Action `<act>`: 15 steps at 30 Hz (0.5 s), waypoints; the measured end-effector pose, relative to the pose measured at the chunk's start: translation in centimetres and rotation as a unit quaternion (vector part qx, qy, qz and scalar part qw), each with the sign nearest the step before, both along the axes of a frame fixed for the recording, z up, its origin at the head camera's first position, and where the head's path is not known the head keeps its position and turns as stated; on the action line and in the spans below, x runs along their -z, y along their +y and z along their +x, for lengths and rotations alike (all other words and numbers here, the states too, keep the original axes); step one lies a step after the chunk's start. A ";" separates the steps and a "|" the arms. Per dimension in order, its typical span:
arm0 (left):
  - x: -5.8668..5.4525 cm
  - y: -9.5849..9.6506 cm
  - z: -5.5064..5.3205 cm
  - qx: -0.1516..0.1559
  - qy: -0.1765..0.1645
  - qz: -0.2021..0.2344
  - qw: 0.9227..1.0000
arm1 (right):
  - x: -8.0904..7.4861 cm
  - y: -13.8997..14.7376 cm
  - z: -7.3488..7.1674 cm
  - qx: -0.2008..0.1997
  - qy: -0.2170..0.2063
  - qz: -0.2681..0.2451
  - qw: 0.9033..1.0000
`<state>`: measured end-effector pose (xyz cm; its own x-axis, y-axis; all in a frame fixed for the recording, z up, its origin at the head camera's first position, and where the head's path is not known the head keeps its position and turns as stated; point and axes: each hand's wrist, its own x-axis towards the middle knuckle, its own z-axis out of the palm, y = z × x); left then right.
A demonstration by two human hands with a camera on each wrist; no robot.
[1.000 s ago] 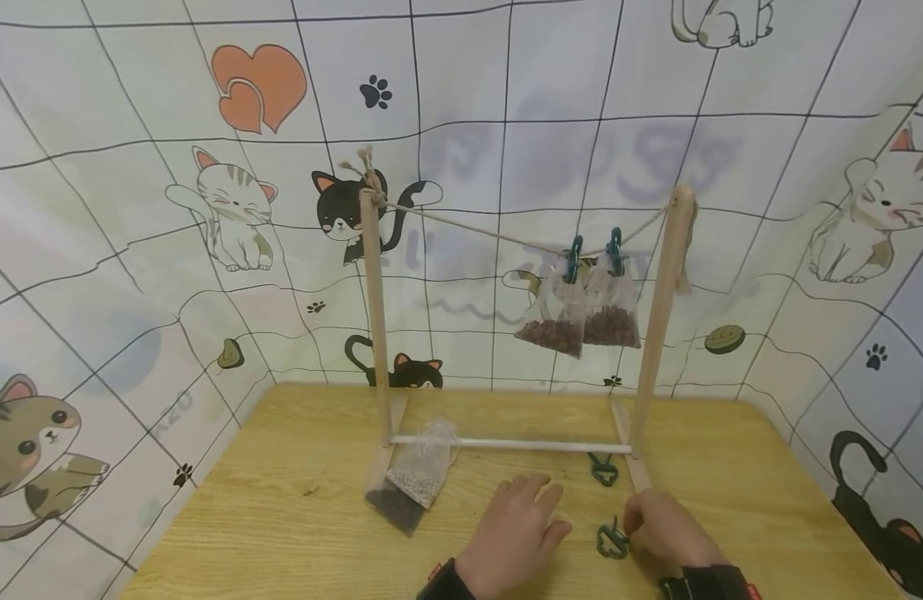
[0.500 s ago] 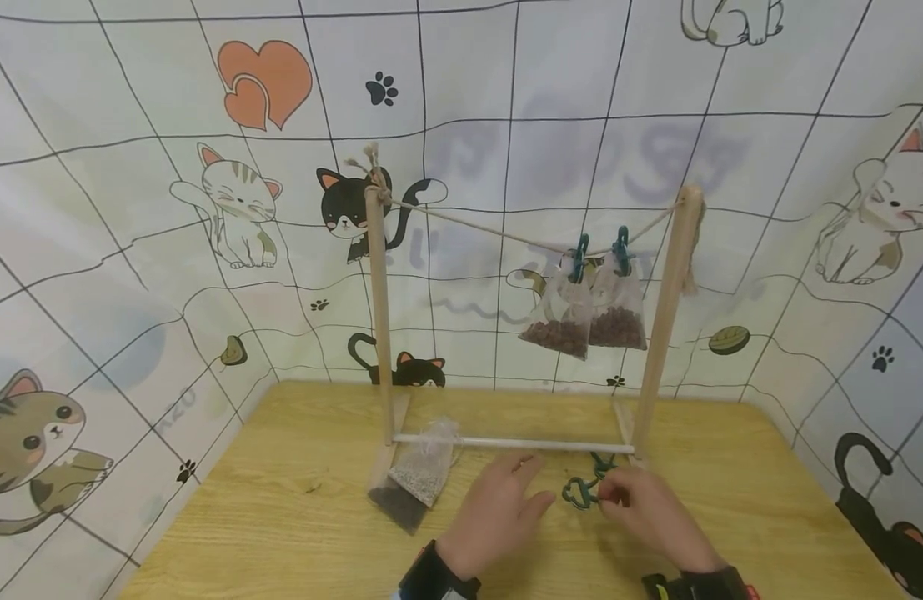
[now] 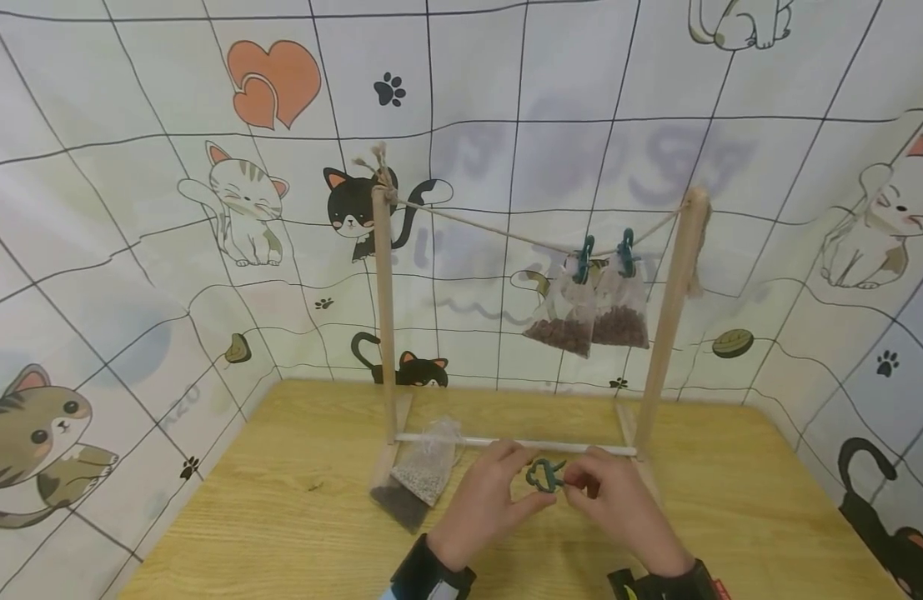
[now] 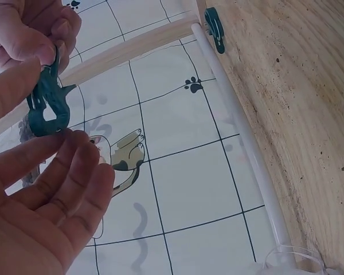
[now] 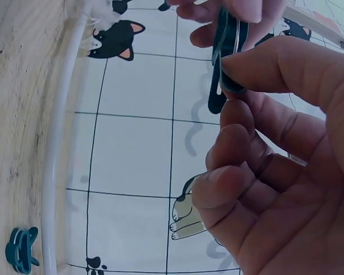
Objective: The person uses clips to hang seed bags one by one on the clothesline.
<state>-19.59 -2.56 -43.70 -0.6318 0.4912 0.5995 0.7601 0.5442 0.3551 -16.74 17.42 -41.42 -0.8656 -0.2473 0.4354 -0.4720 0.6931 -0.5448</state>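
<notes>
1. Green clip, held above the table.
2. One end is pinched by the right hand, the other by the left hand.
3. Likely light, stiff, springy; best gripped at its paired arms.

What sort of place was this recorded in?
Likely a small indoor tabletop set-up: a wooden table, cat-print covering behind and beside it, and a wooden rack with bags clipped to its cord.

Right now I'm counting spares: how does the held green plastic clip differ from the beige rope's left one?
The right hand pinches the held clip; the rope clip hangs on the rope. The held clip is bagless; the rope clip holds a clear bag. Both are green.
</notes>
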 end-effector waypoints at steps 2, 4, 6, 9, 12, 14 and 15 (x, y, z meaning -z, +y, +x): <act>0.0 0.0 0.0 0.005 0.003 0.001 1.000 | 0.1 -0.1 0.0 -0.002 0.015 -0.004 1.000; 0.0 0.0 -0.1 0.008 -0.002 0.007 1.000 | 0.3 -0.2 -0.1 -0.005 0.033 -0.010 0.999; -0.1 0.0 -0.1 0.008 -0.009 0.015 1.000 | 0.5 -0.2 -0.2 -0.008 0.047 -0.021 0.999; -0.2 -0.2 -0.2 0.002 -0.023 0.034 0.999 | 0.8 0.0 -0.4 -0.007 0.049 -0.053 0.997; -0.4 -0.3 -0.2 0.002 -0.042 0.066 0.997 | 1.0 0.4 -0.6 -0.012 0.021 -0.113 0.993; -0.5 -0.4 -0.2 0.011 -0.058 0.093 0.994 | 1.1 0.7 -0.7 -0.020 -0.007 -0.155 0.988; -0.5 -0.4 -0.2 0.018 -0.069 0.109 0.991 | 1.2 0.8 -0.7 -0.027 -0.025 -0.175 0.984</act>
<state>-19.82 -2.92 -43.19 -0.6991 0.3830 0.6038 0.7141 0.4163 0.5628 -17.43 18.19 -42.58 -0.8776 -0.1364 0.4595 -0.4701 0.4325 -0.7694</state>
